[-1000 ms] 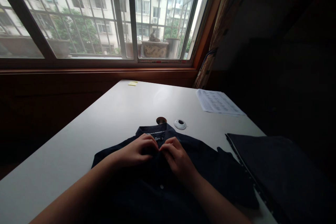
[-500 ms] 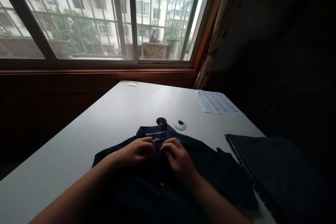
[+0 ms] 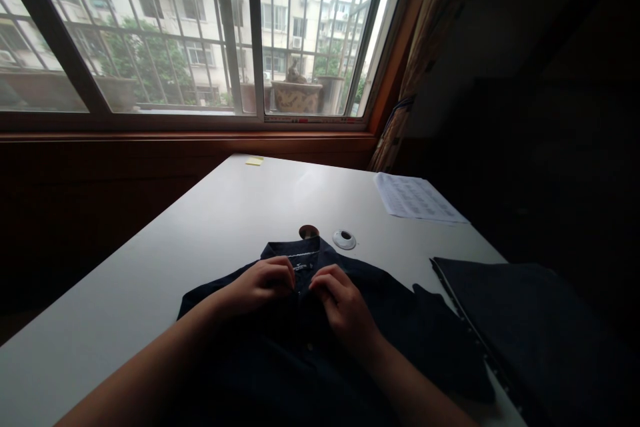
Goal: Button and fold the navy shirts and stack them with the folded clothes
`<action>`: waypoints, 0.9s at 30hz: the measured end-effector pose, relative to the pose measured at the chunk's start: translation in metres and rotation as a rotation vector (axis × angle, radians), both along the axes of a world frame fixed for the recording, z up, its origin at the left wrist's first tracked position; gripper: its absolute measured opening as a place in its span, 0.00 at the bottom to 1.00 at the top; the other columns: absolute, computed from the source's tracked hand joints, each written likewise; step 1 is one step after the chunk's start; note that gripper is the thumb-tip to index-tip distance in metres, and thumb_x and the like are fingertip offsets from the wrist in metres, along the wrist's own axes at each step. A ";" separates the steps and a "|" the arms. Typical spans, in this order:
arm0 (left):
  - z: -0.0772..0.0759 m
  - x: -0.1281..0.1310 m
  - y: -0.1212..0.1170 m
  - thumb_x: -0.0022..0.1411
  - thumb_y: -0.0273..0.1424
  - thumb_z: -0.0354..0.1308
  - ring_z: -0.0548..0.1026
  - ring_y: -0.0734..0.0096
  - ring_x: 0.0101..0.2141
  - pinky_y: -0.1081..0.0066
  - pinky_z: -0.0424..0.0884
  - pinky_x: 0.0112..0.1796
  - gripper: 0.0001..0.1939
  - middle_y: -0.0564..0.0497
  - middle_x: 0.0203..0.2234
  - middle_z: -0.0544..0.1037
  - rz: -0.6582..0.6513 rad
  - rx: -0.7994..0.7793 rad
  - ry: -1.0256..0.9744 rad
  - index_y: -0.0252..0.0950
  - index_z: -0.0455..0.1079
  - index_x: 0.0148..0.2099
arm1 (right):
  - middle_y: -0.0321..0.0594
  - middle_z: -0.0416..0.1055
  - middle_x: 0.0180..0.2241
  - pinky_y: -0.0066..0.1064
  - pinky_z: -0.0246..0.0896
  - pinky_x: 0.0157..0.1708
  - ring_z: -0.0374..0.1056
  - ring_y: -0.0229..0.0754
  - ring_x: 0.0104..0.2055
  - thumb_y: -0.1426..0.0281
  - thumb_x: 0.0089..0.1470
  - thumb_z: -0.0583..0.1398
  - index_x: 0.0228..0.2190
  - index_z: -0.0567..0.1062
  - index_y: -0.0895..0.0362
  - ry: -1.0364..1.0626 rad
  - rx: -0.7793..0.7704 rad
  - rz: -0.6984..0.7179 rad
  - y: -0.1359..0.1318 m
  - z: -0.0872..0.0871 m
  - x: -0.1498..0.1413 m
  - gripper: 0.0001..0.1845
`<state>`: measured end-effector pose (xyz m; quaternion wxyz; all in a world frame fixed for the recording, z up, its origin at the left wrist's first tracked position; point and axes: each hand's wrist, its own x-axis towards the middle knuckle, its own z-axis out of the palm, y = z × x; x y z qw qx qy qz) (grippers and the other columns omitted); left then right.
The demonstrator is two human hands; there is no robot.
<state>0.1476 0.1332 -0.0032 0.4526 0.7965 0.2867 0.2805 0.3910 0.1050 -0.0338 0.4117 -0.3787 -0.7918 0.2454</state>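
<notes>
A dark navy shirt [image 3: 390, 307] lies face up on the white table [image 3: 145, 280], its collar [image 3: 325, 253] toward the window and a neck label [image 3: 300, 267] showing inside. My left hand [image 3: 267, 283] is closed on the left side of the front opening, just below the collar. Opposite it, my right hand [image 3: 345, 300] pinches the right edge of the opening, thumb against fingers. A small gap separates the two hands. Lower on the shirt front, a small button [image 3: 309, 347] shows faintly. What lies between the fingertips is too dark to make out beyond the cloth.
Past the collar are a round cable hole [image 3: 309, 231] and its loose grey cover [image 3: 345, 239]. Printed papers [image 3: 417, 197] lie at the back right. Dark folded fabric [image 3: 520, 307] covers the right edge. A yellow sticky note [image 3: 255, 161] sits at the far edge, below the window.
Both hands keep hold of the shirt front below the collar. The left fingers have risen slightly, and the gap between the hands is a little wider.
</notes>
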 end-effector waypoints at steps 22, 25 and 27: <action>0.001 0.004 -0.005 0.69 0.34 0.58 0.74 0.64 0.40 0.66 0.71 0.43 0.09 0.44 0.39 0.76 -0.073 0.041 -0.081 0.32 0.74 0.40 | 0.40 0.72 0.34 0.34 0.70 0.36 0.70 0.43 0.36 0.76 0.62 0.58 0.39 0.75 0.52 -0.094 0.254 0.082 -0.006 0.009 -0.004 0.08; 0.002 0.003 -0.006 0.68 0.35 0.59 0.74 0.65 0.39 0.67 0.71 0.43 0.10 0.45 0.39 0.77 -0.075 0.044 -0.017 0.33 0.74 0.43 | 0.40 0.72 0.33 0.35 0.69 0.36 0.69 0.43 0.35 0.75 0.63 0.57 0.39 0.75 0.52 -0.123 0.272 0.072 -0.006 0.008 -0.004 0.08; 0.002 0.003 -0.007 0.67 0.36 0.60 0.75 0.65 0.39 0.68 0.72 0.42 0.11 0.46 0.39 0.77 -0.062 0.034 0.017 0.33 0.73 0.45 | 0.40 0.72 0.33 0.36 0.69 0.36 0.69 0.43 0.35 0.74 0.64 0.57 0.39 0.75 0.52 -0.139 0.288 0.079 -0.006 0.009 -0.003 0.07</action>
